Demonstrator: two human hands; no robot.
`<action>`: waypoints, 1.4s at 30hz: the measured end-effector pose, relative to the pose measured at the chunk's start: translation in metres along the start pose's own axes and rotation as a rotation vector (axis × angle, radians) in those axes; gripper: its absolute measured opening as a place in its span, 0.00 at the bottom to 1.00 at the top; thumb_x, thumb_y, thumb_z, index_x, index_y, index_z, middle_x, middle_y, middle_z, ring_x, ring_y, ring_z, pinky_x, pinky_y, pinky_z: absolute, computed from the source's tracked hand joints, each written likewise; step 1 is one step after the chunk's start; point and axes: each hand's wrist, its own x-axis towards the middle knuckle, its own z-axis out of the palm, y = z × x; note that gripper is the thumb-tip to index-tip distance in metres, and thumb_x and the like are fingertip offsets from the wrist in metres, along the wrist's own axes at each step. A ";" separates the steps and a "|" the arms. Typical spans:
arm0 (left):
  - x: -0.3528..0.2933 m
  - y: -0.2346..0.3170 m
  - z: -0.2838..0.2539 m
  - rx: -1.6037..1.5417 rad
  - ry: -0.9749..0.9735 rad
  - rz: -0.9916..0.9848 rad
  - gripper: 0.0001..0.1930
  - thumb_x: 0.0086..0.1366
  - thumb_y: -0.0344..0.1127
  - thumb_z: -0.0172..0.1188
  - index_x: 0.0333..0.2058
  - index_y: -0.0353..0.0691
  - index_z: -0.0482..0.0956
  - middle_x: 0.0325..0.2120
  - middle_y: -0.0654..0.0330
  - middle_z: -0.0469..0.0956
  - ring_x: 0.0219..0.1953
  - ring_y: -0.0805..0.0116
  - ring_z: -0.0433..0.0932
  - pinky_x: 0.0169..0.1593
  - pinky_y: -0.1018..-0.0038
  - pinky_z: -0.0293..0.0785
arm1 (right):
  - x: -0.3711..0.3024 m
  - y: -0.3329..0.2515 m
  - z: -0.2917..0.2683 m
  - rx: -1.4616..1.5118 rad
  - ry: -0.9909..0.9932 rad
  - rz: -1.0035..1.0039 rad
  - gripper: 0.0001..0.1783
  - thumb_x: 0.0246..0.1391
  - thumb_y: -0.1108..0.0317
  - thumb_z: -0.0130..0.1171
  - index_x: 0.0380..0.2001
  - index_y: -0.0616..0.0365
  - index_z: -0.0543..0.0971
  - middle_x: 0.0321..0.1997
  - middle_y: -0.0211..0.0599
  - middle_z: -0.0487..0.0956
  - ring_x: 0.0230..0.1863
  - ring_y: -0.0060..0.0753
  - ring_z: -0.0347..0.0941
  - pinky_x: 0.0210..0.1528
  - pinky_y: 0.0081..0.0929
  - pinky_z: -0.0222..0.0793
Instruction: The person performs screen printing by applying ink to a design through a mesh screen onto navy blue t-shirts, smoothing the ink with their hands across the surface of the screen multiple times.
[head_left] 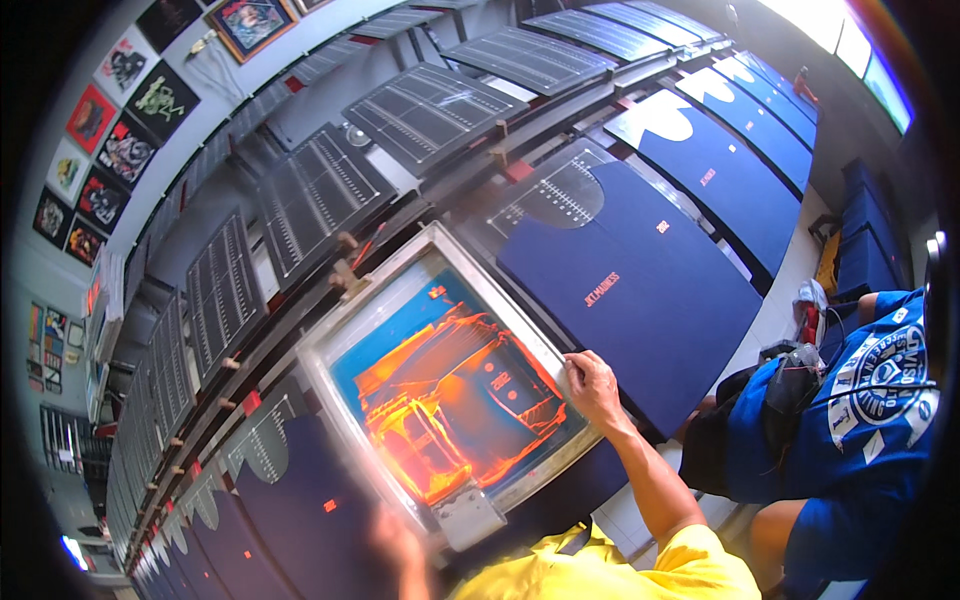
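Observation:
A screen printing frame (pixel 440 238) with a blue mesh lies tilted in front of me over a dark blue cloth panel. Bright orange ink (pixel 420 440) is smeared across the mesh, thickest at the near left. My right hand (pixel 594 388) grips the frame's right rail, its fingers curled over the edge. Beside the near left corner, my left hand (pixel 398 540) is smeared by motion, so its fingers cannot be made out. A grey block-like piece (pixel 468 515) sits on the near rail, close to that hand.
Navy cloth panels (pixel 640 290) with small orange prints lie on boards to both sides. Bare dark boards (pixel 318 200) line the far side beyond a rail. At right stands a person in a blue shirt (pixel 870 390). Pictures (pixel 125 150) hang on the left wall.

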 end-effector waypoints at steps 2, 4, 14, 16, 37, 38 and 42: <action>-0.001 -0.001 0.004 -0.016 0.004 0.003 0.22 0.75 0.28 0.41 0.63 0.23 0.64 0.61 0.47 0.70 0.60 0.61 0.71 0.64 0.69 0.65 | 0.000 -0.002 0.000 0.028 -0.012 0.008 0.07 0.58 0.71 0.60 0.38 0.58 0.82 0.34 0.41 0.79 0.37 0.47 0.77 0.39 0.40 0.73; -0.001 -0.006 0.008 -0.080 0.005 0.042 0.22 0.75 0.31 0.41 0.63 0.23 0.64 0.61 0.45 0.70 0.61 0.59 0.71 0.64 0.68 0.65 | 0.000 0.001 0.000 0.005 -0.005 -0.029 0.07 0.57 0.73 0.60 0.39 0.59 0.81 0.34 0.42 0.79 0.37 0.48 0.77 0.39 0.41 0.73; 0.003 -0.031 0.013 0.188 0.245 0.171 0.22 0.73 0.33 0.43 0.58 0.23 0.69 0.54 0.43 0.74 0.56 0.53 0.74 0.60 0.63 0.69 | 0.005 -0.012 -0.009 0.022 -0.098 0.031 0.11 0.53 0.76 0.61 0.42 0.61 0.79 0.34 0.43 0.80 0.34 0.47 0.77 0.36 0.39 0.73; -0.002 -0.002 0.026 0.213 0.248 0.139 0.30 0.76 0.51 0.47 0.57 0.24 0.71 0.54 0.41 0.75 0.54 0.51 0.76 0.58 0.60 0.71 | 0.008 -0.014 -0.011 0.029 -0.112 0.047 0.12 0.53 0.77 0.61 0.42 0.60 0.79 0.34 0.43 0.80 0.34 0.46 0.77 0.36 0.39 0.73; 0.001 -0.024 0.014 0.241 0.210 0.074 0.28 0.76 0.48 0.47 0.59 0.25 0.69 0.55 0.41 0.74 0.54 0.49 0.75 0.58 0.60 0.72 | 0.017 -0.014 -0.016 0.073 -0.171 0.086 0.15 0.50 0.78 0.62 0.43 0.63 0.79 0.38 0.43 0.82 0.35 0.45 0.78 0.37 0.37 0.75; 0.001 -0.026 0.014 0.240 0.208 0.074 0.28 0.76 0.48 0.46 0.59 0.25 0.69 0.55 0.41 0.74 0.54 0.49 0.75 0.58 0.59 0.72 | 0.017 -0.014 -0.016 0.073 -0.174 0.090 0.15 0.50 0.78 0.62 0.43 0.63 0.79 0.38 0.43 0.82 0.35 0.45 0.78 0.37 0.37 0.75; 0.001 -0.040 0.007 0.237 0.202 0.071 0.28 0.76 0.48 0.46 0.59 0.25 0.69 0.55 0.40 0.73 0.54 0.49 0.75 0.58 0.59 0.72 | 0.018 -0.016 -0.018 0.072 -0.187 0.104 0.16 0.49 0.79 0.62 0.43 0.62 0.79 0.38 0.43 0.82 0.35 0.45 0.78 0.38 0.37 0.75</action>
